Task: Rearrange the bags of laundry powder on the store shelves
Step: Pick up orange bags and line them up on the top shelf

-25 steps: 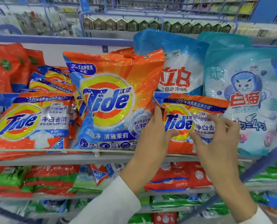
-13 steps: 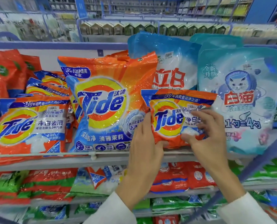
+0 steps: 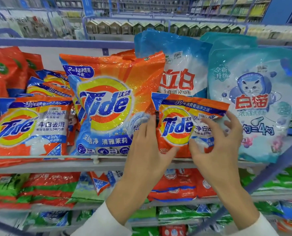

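**Small Tide bag held between both hands at the shelf front**

The small Tide bag (image 3: pixel 181 126) stands upright at the front edge of the upper shelf (image 3: pixel 56 165), between the large Tide bag (image 3: pixel 111 106) and the pale blue cat bag (image 3: pixel 254 103), in front of a blue-and-white bag (image 3: pixel 174 65). The left hand (image 3: pixel 147 150) grips its lower left edge, thumb on the front. The right hand (image 3: pixel 216 147) pinches its right side, with the fingers curled over the front and the thumb pressed low on the bag.
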Tool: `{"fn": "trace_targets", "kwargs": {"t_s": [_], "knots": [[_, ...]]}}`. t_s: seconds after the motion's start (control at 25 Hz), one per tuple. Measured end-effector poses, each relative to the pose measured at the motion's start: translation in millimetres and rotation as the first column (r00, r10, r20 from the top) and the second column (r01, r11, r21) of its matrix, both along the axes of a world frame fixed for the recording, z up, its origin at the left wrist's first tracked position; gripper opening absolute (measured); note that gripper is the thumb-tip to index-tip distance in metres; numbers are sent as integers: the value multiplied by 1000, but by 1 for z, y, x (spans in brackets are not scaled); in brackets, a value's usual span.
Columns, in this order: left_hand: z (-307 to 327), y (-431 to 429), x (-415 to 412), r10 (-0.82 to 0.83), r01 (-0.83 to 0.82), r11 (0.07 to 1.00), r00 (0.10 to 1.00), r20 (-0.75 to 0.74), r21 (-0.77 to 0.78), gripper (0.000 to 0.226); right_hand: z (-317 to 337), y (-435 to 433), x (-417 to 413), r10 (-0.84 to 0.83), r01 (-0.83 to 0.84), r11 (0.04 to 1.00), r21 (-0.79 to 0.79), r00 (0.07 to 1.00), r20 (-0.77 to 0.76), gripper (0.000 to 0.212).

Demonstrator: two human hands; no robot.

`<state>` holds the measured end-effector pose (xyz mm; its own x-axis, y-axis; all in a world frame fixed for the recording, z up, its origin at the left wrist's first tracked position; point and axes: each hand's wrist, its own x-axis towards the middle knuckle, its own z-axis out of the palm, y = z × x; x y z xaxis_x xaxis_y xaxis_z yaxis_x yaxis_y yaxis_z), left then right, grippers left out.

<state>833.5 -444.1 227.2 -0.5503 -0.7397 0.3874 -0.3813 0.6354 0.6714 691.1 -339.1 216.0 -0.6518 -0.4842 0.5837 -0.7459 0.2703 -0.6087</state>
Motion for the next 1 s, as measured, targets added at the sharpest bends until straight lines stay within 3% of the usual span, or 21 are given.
{"fn": "trace_targets", "kwargs": {"t_s": [0.16, 0.24, 0.36, 0.52, 0.8, 1.0], "knots": [[12, -2, 25, 9, -6, 995, 999, 30, -103, 70, -1, -18, 23, 31, -27, 999, 35, 994, -106, 48], [17, -12, 49, 90, -87, 966, 996, 1, -243, 56, 4, -34, 43, 35, -29, 999, 39, 986, -160, 47], [17, -44, 94, 205, -210, 911, 977, -53, -356, 49, 16, -63, 86, 220, -225, 974, -28, 966, -136, 45], [9, -86, 161, 311, -309, 880, 949, -54, -362, 49, 20, -102, 140, 365, -372, 928, -26, 921, -138, 49], [11, -200, 256, 377, -381, 863, 923, -80, -332, 51, 24, -201, 228, 354, -377, 926, -17, 883, -309, 49], [51, -303, 243, 213, -211, 931, 977, -26, -298, 57, 44, -278, 258, 308, -273, 949, 157, 912, -272, 56]]}}
